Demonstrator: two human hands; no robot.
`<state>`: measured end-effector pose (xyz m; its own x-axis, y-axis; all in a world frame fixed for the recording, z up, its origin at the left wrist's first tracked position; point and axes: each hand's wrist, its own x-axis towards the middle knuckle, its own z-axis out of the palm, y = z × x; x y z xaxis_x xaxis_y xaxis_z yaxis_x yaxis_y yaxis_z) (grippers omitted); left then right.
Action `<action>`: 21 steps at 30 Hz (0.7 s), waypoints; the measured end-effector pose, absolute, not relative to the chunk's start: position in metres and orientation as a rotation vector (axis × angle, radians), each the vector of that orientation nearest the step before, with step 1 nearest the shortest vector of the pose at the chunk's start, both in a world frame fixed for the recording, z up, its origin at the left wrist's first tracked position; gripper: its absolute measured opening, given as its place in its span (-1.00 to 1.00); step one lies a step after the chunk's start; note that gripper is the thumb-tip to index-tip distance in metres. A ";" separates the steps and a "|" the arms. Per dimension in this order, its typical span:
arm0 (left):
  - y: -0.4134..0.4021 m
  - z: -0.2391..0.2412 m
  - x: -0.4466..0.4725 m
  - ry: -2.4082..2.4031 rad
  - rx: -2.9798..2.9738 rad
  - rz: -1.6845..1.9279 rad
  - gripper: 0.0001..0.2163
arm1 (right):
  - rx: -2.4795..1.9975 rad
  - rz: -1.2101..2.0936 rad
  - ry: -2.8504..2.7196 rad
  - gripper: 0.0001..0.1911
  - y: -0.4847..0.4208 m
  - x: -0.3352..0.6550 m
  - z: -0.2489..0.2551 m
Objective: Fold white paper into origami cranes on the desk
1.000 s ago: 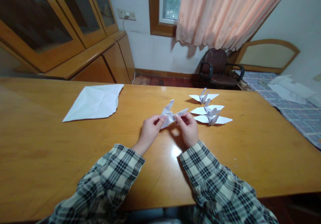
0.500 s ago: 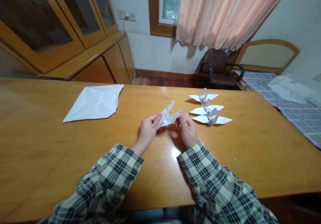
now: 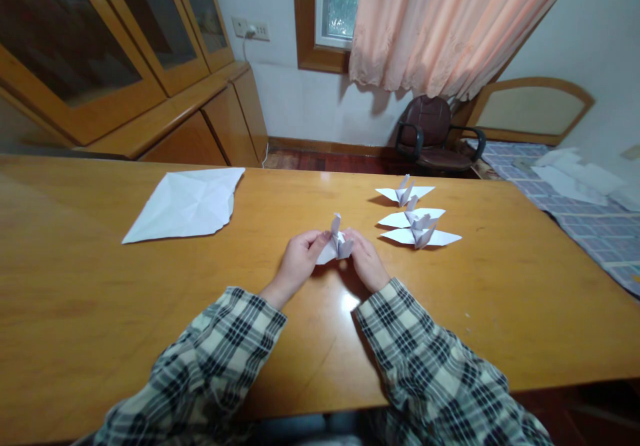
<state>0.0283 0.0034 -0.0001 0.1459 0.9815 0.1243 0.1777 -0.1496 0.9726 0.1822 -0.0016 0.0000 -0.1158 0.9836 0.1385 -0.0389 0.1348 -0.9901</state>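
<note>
A white folded paper crane [image 3: 336, 245] is held just above the table between my two hands. My left hand [image 3: 300, 257] pinches its left side, thumb on top. My right hand [image 3: 367, 259] is closed at the crane's right side, its fingertips partly hidden behind the paper. The crane's narrow neck and tail points stick up between the hands. Just to the right, three finished-looking paper cranes stand on the table with wings spread: a back crane [image 3: 404, 194], a middle crane [image 3: 413, 217] and a front crane [image 3: 421, 236].
An unfolded, creased white paper sheet [image 3: 187, 207] lies on the wooden table [image 3: 150, 313] at the left. Tiny white scraps [image 3: 468, 323] lie at the right. Beyond the table stand a glass-door cabinet [image 3: 145, 116] and a brown armchair [image 3: 433, 133].
The crane has turned between my hands, so its points now stand closer together and more upright. My right hand has shifted slightly left and changed its grip, its fingers now farther behind the paper.
</note>
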 end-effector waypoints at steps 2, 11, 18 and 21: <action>0.003 0.001 0.029 1.185 1.503 1.120 -0.45 | -1.028 1.247 -1.281 -0.50 -0.001 0.182 -0.001; 0.003 0.003 0.028 1.293 1.480 1.192 -0.50 | -0.956 1.494 -0.903 -0.53 -0.002 0.184 0.007; 0.001 0.002 0.027 1.329 1.569 1.217 -0.55 | -0.915 1.473 -0.860 -0.48 0.002 0.187 0.008; 0.000 0.002 0.027 1.331 1.603 1.228 -0.57 | -0.927 1.472 -0.840 -0.51 0.002 0.185 0.008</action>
